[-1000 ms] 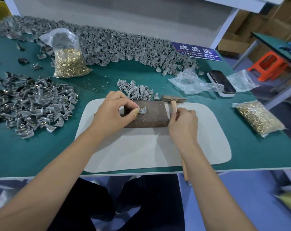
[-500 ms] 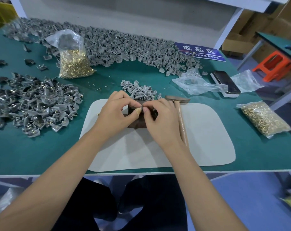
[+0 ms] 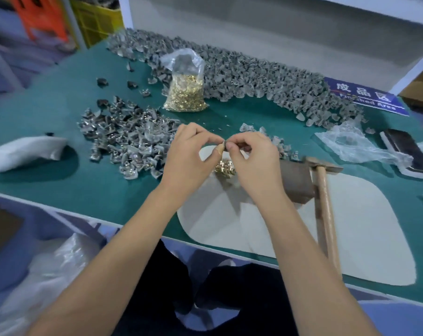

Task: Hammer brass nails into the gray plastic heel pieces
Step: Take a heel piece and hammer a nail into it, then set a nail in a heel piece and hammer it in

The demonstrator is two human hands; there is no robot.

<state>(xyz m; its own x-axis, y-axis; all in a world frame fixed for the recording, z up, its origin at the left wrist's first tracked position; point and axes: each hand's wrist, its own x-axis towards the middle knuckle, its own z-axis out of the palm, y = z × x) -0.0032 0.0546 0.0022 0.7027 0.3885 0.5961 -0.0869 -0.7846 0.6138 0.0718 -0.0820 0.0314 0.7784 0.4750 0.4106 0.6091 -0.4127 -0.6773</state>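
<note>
Green table, left hand and right hand pinching heel piece above mat

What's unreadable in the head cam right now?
- Item pinched between left hand and right hand: too small, fingertips cover it.
- Metal block: partly behind the right hand.
- Hammer: motion-blurred.
- Blue sign: English line partly hidden by gray heel pieces.
</note>
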